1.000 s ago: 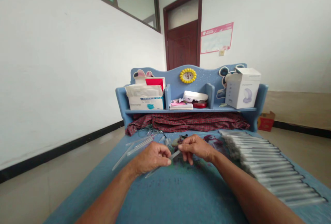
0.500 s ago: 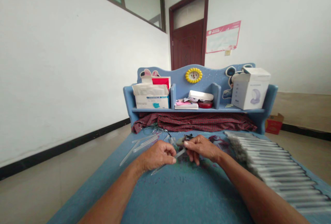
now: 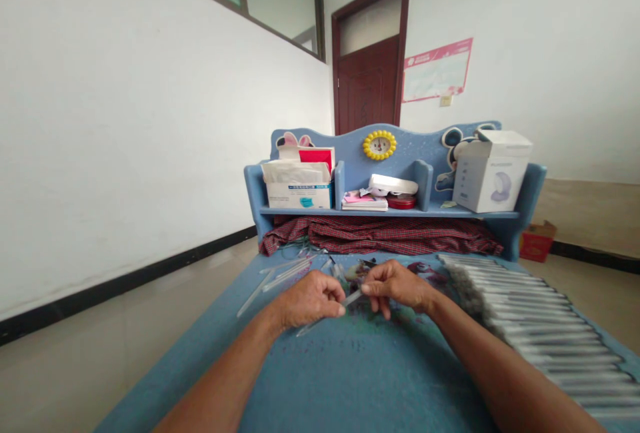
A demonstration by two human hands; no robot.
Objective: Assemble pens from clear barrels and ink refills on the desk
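Both my hands meet over the middle of a blue desk (image 3: pixel 350 380). My left hand (image 3: pixel 309 300) is closed in a pinch on a thin clear plastic sleeve (image 3: pixel 320 318) that slants down to the left. My right hand (image 3: pixel 397 283) pinches the upper end of the same sleeve, where a small dark item I cannot make out sits. Several loose clear sleeves (image 3: pixel 280 274) lie to the left of my hands.
A long row of filled sleeves (image 3: pixel 530 326) with grey tufted ends runs along the desk's right side. A red plaid cloth (image 3: pixel 380 234) lies under the blue shelf (image 3: pixel 390 213), which holds a mask box (image 3: pixel 299 188), a white carton (image 3: pixel 490 172), books and a yellow clock (image 3: pixel 379 145).
My hands have kept the same pinch on the sleeve. The view has shifted a little, so everything sits slightly to the right.
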